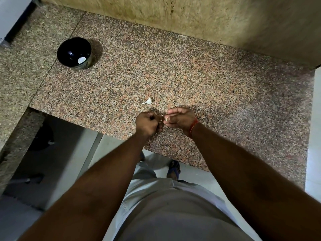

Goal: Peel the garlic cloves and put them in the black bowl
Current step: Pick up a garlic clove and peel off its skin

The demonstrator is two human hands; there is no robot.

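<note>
Watching remotely: left hand (pixel 149 122) fisted, fingers curled, seems pinching skin; right hand (pixel 180 119) pinches garlic clove (pixel 166 118) over counter (pixel 225 94). I'd peel from tip, gentle pulls. Black bowl (pixel 87 57) far left, spare clove (pixel 148 101) nearby.

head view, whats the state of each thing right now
black bowl: upright, one white piece inside
white piece: lying in the bowl
garlic clove: lying unpeeled on the counter, untouched
left hand: fingers curled, pulling at a clove
right hand: pinching a pale clove
</note>
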